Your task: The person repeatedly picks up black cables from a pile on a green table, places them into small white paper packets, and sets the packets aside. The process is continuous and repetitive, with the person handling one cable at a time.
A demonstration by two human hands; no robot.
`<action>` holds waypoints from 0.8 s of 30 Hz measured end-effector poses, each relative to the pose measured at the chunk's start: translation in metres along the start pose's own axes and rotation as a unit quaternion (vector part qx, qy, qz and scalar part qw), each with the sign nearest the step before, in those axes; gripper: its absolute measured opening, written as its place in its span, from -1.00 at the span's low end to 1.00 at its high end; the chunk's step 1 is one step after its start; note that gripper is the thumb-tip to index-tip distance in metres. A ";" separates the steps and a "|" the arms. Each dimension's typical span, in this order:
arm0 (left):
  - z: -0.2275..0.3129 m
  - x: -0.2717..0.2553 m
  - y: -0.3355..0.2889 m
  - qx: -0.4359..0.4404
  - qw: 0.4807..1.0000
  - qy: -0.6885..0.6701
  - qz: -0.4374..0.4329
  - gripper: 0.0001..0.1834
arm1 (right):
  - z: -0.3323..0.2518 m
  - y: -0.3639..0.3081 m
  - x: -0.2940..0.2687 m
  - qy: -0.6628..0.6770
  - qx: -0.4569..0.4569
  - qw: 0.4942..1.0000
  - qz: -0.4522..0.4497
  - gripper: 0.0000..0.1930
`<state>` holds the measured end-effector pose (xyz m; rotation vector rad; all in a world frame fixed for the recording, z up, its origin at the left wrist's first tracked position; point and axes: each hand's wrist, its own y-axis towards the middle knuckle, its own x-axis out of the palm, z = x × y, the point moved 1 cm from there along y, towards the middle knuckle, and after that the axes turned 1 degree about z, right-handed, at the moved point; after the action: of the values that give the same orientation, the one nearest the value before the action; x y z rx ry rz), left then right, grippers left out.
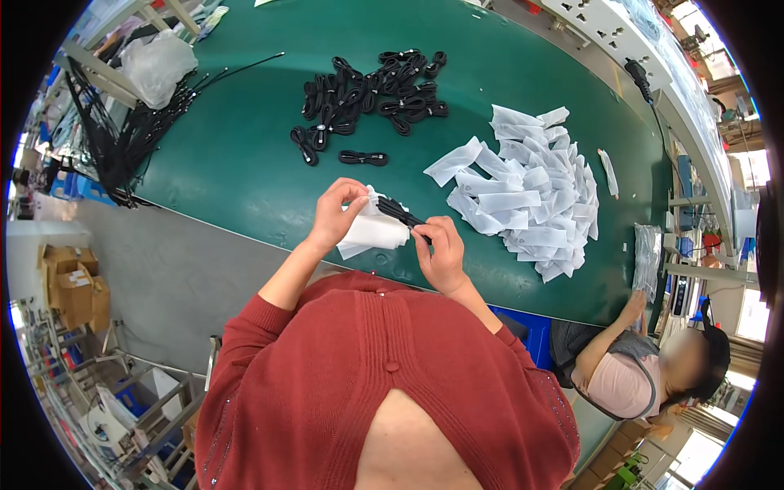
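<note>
My right hand grips a coiled black cable between thumb and fingers, just above the table's near edge. The cable's far end points left, at the mouth of a small translucent white bag. Between the thumb and fingertips of my left hand, the bag's edge is pinched. How far the cable reaches into the bag cannot be made out. Under both hands lies a stack of flat white bags. One tied cable coil rests alone beyond them, in front of a pile of similar black coils.
Right of my hands spreads a heap of filled whitish bags on the green table. Loose black cables hang over the left edge. A co-worker sits at the right, one hand by a clear plastic packet. A power strip runs along the far right.
</note>
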<state>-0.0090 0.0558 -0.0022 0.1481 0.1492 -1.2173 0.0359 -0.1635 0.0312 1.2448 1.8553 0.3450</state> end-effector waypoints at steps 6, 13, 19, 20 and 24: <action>-0.001 0.003 -0.002 0.025 0.999 0.032 -0.022 -0.96 | -0.003 -0.003 -0.001 0.019 -0.016 0.998 -0.053 -0.78; 0.007 0.002 -0.005 0.040 0.997 0.050 -0.042 -0.97 | 0.007 -0.016 0.010 0.191 0.375 0.907 0.024 -0.90; 0.013 0.008 -0.008 0.068 0.993 0.085 -0.055 -0.96 | 0.016 -0.018 0.012 0.280 0.480 0.830 -0.050 -0.87; 0.014 0.009 -0.008 0.077 0.991 0.096 -0.057 -0.95 | 0.017 -0.018 0.014 0.302 0.494 0.814 -0.053 -0.86; 0.011 0.011 -0.010 0.187 0.968 0.156 -0.054 -0.89 | 0.022 -0.023 0.022 0.432 0.611 0.663 0.004 -0.82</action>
<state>-0.0144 0.0400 0.0063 0.6705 0.2018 -1.3156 0.0352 -0.1600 -0.0077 2.1846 3.1040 -0.5911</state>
